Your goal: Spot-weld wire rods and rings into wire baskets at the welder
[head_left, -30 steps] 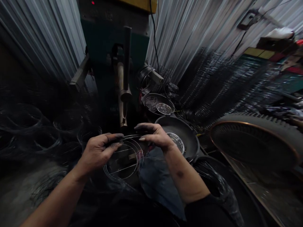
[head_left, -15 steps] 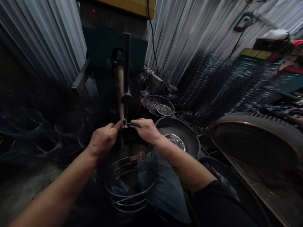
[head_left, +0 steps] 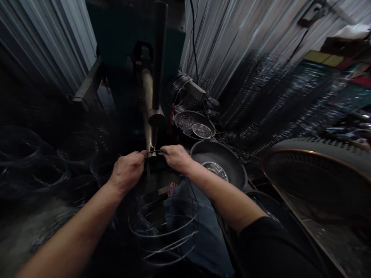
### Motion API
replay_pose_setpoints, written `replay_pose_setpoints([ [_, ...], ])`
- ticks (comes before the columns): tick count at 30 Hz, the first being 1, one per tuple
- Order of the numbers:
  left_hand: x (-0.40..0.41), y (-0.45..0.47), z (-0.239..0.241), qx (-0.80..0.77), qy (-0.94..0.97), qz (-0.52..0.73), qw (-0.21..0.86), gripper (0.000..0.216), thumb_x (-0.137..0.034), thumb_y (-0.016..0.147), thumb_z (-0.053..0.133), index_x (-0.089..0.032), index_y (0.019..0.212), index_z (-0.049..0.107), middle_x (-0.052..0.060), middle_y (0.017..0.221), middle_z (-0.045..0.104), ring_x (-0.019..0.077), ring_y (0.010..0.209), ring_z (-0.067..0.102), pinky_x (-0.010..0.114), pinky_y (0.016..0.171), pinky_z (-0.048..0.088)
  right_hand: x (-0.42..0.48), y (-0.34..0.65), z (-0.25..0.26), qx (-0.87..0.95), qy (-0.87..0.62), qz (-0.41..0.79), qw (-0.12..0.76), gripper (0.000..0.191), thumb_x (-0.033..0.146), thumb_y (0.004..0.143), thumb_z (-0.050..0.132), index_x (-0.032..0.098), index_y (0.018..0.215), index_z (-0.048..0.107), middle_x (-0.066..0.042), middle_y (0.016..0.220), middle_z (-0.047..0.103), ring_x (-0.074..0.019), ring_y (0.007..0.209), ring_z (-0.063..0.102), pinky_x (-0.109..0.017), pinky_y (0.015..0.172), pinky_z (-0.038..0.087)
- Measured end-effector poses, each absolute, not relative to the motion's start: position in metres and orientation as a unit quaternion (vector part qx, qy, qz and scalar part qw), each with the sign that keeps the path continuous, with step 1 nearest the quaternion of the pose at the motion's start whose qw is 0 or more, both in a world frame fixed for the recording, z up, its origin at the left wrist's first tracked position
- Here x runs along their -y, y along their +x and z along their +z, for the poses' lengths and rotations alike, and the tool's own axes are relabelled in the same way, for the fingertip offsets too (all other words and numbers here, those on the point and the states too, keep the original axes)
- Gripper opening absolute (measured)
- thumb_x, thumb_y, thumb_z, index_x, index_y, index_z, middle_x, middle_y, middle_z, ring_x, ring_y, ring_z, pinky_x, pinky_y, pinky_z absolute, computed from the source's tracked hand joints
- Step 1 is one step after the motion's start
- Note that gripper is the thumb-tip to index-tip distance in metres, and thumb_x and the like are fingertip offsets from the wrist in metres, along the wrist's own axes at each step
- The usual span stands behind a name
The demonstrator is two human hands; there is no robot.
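My left hand is closed, its thumb and fingers pinching one end of a short, thin dark wire. From the other side my right hand pinches the same wire. Between my fingertips the wire crosses the tip of the lower metal arm of what looks like a spot welder, under a vertical dark rod. Below my hands, in front of my legs, hangs a round wire frame of several rings. Whether it joins the held wire cannot be made out.
Right of my hands stand a dark round pan with a shiny metal dish in it, and another pan with small wire parts. A large round fan-like cover is at right. Wire rings lie at left.
The view has tilted down and shifted slightly. Both hands stay on the wire at the metal tip, and the round wire frame below has swung a little.
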State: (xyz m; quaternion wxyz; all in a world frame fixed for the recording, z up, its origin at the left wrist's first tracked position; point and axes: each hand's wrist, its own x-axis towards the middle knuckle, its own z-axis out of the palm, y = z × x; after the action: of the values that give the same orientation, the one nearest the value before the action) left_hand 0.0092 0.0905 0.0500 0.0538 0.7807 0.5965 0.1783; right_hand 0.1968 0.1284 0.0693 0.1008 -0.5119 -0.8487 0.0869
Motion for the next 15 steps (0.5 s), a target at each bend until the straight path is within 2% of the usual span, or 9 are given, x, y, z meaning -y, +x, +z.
replay_pose_setpoints([
  [5,-0.100,0.007,0.049,-0.609,0.772,0.170,0.060,0.039,-0.032,0.092,0.033,-0.022,0.114,0.063,0.007,0.091,0.067,0.0175,0.084,0.063,0.025,0.074,0.046,-0.131,0.190,0.076,0.839,-0.539,0.041,0.063,0.028,0.030,0.092,0.043,0.020,0.099,0.069,-0.008,0.096,0.070,-0.0186,0.086,0.063,-0.025,0.070,0.039],
  [15,-0.108,0.007,0.049,-0.603,0.777,0.170,0.064,0.041,-0.030,0.090,0.033,-0.022,0.118,0.062,0.007,0.099,0.068,0.0200,0.092,0.064,0.029,0.081,0.047,-0.139,0.189,0.082,0.835,-0.545,0.067,0.040,0.031,0.022,0.088,0.042,0.020,0.106,0.067,-0.009,0.102,0.070,-0.0194,0.094,0.063,-0.025,0.075,0.042],
])
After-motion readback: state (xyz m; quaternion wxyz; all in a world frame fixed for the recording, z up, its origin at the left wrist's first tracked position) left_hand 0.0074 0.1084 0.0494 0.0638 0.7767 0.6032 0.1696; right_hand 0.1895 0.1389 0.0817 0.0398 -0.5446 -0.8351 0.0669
